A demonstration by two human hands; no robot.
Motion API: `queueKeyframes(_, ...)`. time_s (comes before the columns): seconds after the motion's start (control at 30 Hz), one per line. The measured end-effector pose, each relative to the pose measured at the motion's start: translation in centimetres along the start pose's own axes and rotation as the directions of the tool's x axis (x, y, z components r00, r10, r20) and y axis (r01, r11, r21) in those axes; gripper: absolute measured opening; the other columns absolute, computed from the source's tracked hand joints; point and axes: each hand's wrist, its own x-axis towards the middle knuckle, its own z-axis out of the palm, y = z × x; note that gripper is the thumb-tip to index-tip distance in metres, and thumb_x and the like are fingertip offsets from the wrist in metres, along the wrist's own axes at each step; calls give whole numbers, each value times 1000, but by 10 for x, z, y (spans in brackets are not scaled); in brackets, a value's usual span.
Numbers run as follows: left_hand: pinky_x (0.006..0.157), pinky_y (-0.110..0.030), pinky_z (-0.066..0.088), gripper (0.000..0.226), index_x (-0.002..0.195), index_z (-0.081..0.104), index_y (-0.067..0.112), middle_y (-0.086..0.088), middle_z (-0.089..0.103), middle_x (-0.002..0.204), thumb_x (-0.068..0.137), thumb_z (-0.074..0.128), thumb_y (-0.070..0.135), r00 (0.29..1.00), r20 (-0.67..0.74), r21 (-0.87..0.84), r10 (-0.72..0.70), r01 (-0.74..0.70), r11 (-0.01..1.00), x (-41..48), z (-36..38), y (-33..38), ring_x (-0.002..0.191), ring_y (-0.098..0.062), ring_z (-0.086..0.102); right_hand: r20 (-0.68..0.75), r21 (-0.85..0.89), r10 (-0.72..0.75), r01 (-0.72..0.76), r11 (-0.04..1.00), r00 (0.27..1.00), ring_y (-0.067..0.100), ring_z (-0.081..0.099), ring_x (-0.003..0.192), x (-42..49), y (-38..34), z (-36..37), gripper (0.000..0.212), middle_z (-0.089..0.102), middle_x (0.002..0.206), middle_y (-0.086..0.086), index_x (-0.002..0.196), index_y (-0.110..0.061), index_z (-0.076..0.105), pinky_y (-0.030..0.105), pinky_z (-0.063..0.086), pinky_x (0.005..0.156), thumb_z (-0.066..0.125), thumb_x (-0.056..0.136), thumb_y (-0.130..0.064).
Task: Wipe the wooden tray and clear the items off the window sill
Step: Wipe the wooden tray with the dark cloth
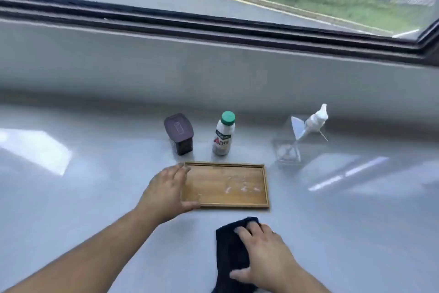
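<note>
A shallow wooden tray (228, 185) lies flat on the grey window sill (95, 197), with whitish smears on its right half. My left hand (166, 191) grips the tray's left edge, thumb at the near corner and fingers at the far corner. In front of the tray, my right hand (263, 252) rests flat on a dark blue cloth (231, 254) lying on the sill. Behind the tray stand a dark purple lidded container (179, 133) and a white bottle with a green cap (223, 134).
A clear spray bottle with a white trigger head (306, 131) stands at the back right of the tray. The sill's grey back wall (213, 71) rises behind the items, with the dark window frame (213, 24) above it.
</note>
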Motion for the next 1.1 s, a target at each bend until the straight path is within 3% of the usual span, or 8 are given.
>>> queueKeyframes(0.1, 128, -44, 22, 119, 160, 40, 16, -9, 37, 169, 69, 72, 85, 999, 7, 13, 44, -44, 999, 17, 24, -19, 153, -29, 34, 48, -59, 51, -49, 997, 998, 35, 45, 128, 4, -6, 30, 87, 40, 147, 6, 145, -35, 41, 48, 52, 93, 70, 69, -63)
queueKeyframes(0.2, 131, -46, 17, 127, 162, 37, 16, -8, 30, 172, 64, 74, 88, 998, 19, -17, 51, -51, 999, 26, 40, -29, 156, -29, 29, -127, 17, 126, -125, 992, 984, 24, 69, 83, 1, -2, 45, 56, 66, 98, 0, 96, -29, 74, 30, 54, 50, 89, 44, -45)
queueKeyframes(0.3, 132, -46, 12, 135, 163, 34, 14, -7, 28, 173, 59, 75, 90, 998, -17, -89, 64, -65, 994, 31, 52, -39, 158, -27, 27, -335, 285, 196, -99, 953, 922, 24, 65, 102, 7, 7, 40, 41, 63, 110, -3, 113, -25, 72, 31, 54, 76, 76, 72, -27)
queueKeyframes(0.4, 132, -49, 10, 138, 163, 34, 13, -7, 27, 173, 57, 72, 93, 995, -48, -111, 91, -95, 989, 35, 62, -48, 158, -26, 26, -583, 463, 327, -27, 886, 743, 20, 61, 100, 22, 24, 9, 42, 59, 107, -4, 112, -24, 71, 28, 45, 91, 71, 72, -15)
queueKeyframes(0.53, 132, -54, 9, 138, 161, 35, 11, -8, 29, 172, 57, 71, 94, 988, -82, -114, 132, -140, 984, 40, 69, -54, 159, -23, 25, -656, 543, 455, -42, 839, 603, 20, 55, 110, 77, 42, -44, 47, 58, 115, -2, 122, -27, 65, 23, 38, 98, 74, 78, -11)
queueKeyframes(0.7, 130, -56, 14, 139, 164, 31, 11, -4, 27, 173, 60, 71, 93, 979, -93, -116, 183, -193, 974, 43, 78, -60, 160, -17, 24, -559, 416, 440, -222, 882, 703, 42, 56, 108, 153, 13, -49, 42, 62, 121, 19, 129, -10, 63, 48, 48, 93, 66, 87, -13)
queueKeyframes(0.93, 131, -50, 15, 135, 160, 37, 11, -1, 30, 172, 58, 72, 93, 979, -107, -143, 176, -190, 971, 45, 81, -63, 156, -16, 32, -500, 145, 4, 79, 986, 866, 27, 54, 95, 148, -38, -17, 31, 59, 106, -1, 109, -27, 62, 41, 54, 67, 56, 78, -22)
queueKeyframes(1.1, 130, -50, 15, 137, 163, 30, 16, 4, 27, 173, 61, 58, 102, 983, -78, -140, 166, -176, 974, 45, 80, -61, 158, -12, 26, -447, 308, 387, -268, 913, 807, 34, 55, 104, 127, 35, -31, 31, 62, 110, 8, 108, -18, 66, 42, 52, 77, 65, 78, -12)
